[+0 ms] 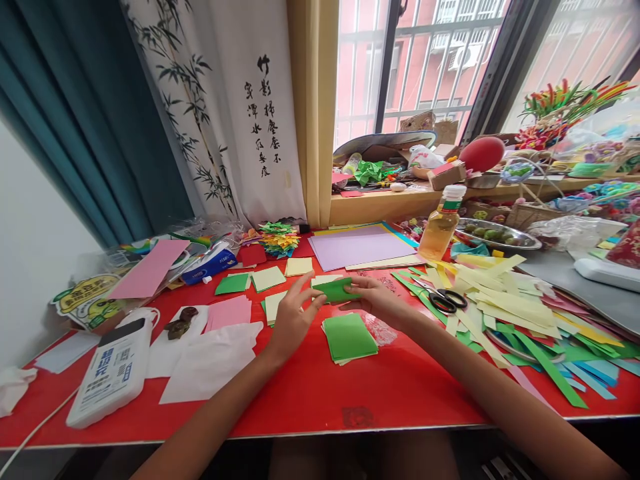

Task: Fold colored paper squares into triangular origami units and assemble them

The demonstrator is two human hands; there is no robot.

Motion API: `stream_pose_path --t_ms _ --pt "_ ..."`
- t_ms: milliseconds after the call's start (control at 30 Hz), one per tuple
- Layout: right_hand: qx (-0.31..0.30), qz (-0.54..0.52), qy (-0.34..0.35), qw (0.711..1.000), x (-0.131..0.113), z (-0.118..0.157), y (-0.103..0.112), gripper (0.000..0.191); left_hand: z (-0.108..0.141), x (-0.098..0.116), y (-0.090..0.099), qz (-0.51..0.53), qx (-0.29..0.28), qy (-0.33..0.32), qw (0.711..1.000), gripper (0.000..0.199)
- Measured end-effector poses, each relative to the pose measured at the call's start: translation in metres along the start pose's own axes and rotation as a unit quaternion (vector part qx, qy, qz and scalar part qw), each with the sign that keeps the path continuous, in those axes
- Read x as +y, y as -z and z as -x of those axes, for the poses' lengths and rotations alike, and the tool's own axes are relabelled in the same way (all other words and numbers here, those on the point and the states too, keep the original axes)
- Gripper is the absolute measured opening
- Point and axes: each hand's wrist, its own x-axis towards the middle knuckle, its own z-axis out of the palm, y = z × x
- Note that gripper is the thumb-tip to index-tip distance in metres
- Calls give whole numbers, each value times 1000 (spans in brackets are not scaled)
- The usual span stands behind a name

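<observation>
A small green piece of paper [334, 291], which looks folded, is held up above the table between my two hands. My right hand [383, 301] pinches its right end between thumb and fingers. At the left end, the thumb of my left hand [295, 312] meets the paper, while its index finger points upward. Just below lies a stack of green square papers [351, 337] with pale yellow edges showing underneath. Behind and left of my hands, pale yellow squares [269, 278] and a green square [233, 284] are spread out, partly covered by my left hand.
Black-handled scissors [449, 300] lie right of my hands beside a heap of paper strips [520, 300]. A bottle of amber liquid [443, 227] stands behind them. Lilac sheets [363, 247] lie at the back. Left are pink papers [229, 313], white tissue [210, 367] and a white power strip [115, 373].
</observation>
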Motion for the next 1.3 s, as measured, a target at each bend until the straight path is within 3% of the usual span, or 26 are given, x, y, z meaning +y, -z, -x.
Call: stream_pose_path --t_ms 100,333,500,867,1300 --pt "-12 -24 5 1000 -1 0 -6 32 -2 -1 1 58 17 61 996 24" --pt "-77 37 47 995 -10 6 -16 39 -2 -2 0 62 34 80 994 24" --pt "-23 111 69 991 -8 6 -19 32 0 0 -2 102 35 95 990 20" --pt "50 108 59 991 -6 5 -21 26 2 3 -4 140 -4 71 988 28" --pt "54 90 61 993 0 3 -21 32 2 3 -5 137 -6 78 987 25"
